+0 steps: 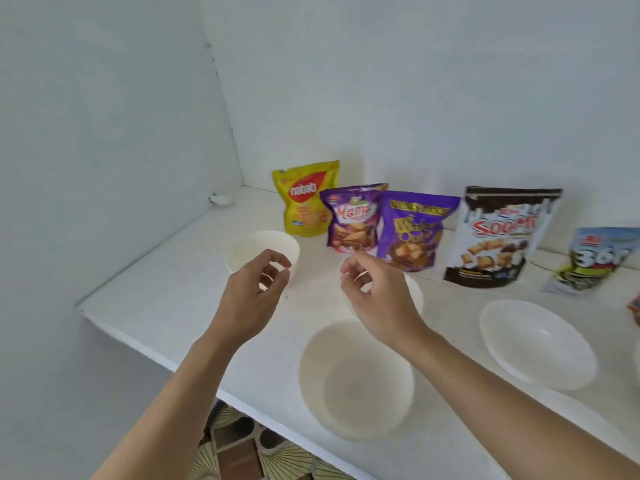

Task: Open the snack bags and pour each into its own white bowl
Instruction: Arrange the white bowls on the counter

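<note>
Bags (415,233) stand in a row on the table (166,306) along the wall (415,98); bowls (356,379) sit before them, nearer the edge.

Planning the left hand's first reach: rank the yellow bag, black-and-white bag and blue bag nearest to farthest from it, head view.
1. yellow bag, back left, beyond the left hand.
2. black-and-white bag, back, right of centre.
3. blue bag, far right edge.
</note>
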Motion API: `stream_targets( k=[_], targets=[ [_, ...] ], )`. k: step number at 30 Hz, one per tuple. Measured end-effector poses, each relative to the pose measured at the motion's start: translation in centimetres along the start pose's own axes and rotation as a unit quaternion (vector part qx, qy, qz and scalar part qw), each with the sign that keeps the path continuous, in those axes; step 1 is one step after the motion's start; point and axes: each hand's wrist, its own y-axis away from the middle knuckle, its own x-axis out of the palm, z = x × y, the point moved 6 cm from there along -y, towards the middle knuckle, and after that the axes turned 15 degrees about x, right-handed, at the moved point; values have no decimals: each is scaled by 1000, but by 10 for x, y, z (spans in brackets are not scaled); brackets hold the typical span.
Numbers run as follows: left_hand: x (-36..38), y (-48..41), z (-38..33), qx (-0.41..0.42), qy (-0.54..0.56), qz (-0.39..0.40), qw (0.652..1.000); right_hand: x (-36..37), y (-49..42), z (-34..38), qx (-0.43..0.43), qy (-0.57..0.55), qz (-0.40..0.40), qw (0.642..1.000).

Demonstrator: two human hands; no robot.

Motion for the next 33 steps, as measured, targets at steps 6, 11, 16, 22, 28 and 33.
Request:
stream_targets(
  k=[6, 11, 16, 22, 28, 33],
  targets=[
    [-35, -49, 98, -16, -54, 21, 998, 81, -67, 18, 38, 25, 2, 999],
    [-36, -81, 158, -50, -89, 80, 992, 131, -107, 12, 89, 89, 14, 992],
    [-22, -96, 196, -75, -71, 167, 980, 164, -128, -7, 165, 154, 37, 973],
    [-19, -96, 221, -120, 6, 195, 973, 180, -135, -31, 264, 131, 97, 951],
    [-22, -102, 207, -101, 63, 179, 977, 166, -128, -20, 274, 46, 76, 958],
    [-24, -119, 159, -64, 86, 146, 983, 115, -119, 9, 236, 10, 9, 972]
  ],
)
